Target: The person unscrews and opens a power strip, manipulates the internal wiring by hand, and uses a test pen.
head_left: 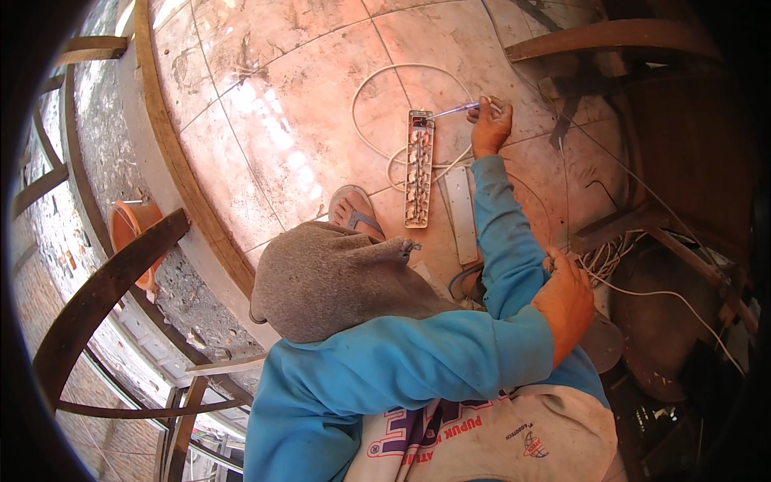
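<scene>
An opened power strip [417, 177] lies lengthwise on the tiles, its row of metal contacts and inner parts exposed. My right hand [490, 127] pinches a slim screwdriver [456, 110] with a purplish handle. The screwdriver's tip reaches the far end of the strip, near a small dark and red part; whether it touches cannot be made out. My left hand [565, 302] is closed around my right arm near the elbow, its fingertips partly hidden. A white cable [377, 78] loops over the floor around the strip. Just right of it rests a long pale flat piece [461, 210].
My sandalled foot [353, 210] and cloth-covered knee [341, 281] are close to the strip. Dark wooden furniture [618, 40] and tangled cables [610, 257] occupy the right side. Along the left run a wooden ledge [173, 153], an orange pot [132, 225] and a curved wooden piece [104, 297].
</scene>
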`<state>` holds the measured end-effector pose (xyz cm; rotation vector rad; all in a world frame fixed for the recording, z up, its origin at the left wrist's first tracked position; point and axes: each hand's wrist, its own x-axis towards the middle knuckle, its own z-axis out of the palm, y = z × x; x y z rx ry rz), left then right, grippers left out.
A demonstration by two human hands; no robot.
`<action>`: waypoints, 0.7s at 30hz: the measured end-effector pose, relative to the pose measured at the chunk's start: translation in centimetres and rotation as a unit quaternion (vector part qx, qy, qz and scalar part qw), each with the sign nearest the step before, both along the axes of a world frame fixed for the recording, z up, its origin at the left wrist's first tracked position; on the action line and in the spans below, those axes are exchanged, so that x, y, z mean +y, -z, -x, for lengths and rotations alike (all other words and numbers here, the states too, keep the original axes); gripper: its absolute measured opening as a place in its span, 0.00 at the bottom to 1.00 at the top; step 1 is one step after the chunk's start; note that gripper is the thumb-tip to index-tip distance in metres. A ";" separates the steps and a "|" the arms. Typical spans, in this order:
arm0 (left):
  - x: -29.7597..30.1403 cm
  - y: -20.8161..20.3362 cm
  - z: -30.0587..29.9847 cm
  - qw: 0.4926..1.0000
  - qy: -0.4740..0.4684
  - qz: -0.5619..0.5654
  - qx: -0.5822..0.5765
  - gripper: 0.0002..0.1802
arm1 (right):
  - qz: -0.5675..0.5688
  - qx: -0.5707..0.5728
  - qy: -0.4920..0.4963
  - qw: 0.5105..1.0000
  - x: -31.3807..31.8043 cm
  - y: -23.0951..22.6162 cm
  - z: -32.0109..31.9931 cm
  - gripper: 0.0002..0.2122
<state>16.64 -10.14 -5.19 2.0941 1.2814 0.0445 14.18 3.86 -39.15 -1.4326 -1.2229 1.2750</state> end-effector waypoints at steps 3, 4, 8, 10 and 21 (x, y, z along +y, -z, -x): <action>0.1 0.0 0.0 1.000 0.000 0.009 -0.003 0.24 | -0.004 0.002 0.005 1.000 -0.1 0.2 0.2 0.10; 0.1 0.0 -0.1 1.000 0.000 0.011 -0.005 0.24 | -0.004 0.000 0.003 1.000 -0.1 0.3 0.2 0.10; 0.1 0.0 -0.1 1.000 -0.003 0.010 -0.001 0.24 | -0.002 0.009 0.010 1.000 -0.2 0.1 0.2 0.10; 0.0 -0.2 0.3 1.000 0.000 0.005 -0.004 0.24 | 0.003 0.006 -0.005 1.000 -0.4 -0.6 0.2 0.11; -0.1 -0.2 0.2 1.000 0.005 0.001 0.001 0.24 | -0.025 -0.024 -0.037 0.999 -1.0 -0.7 -0.3 0.11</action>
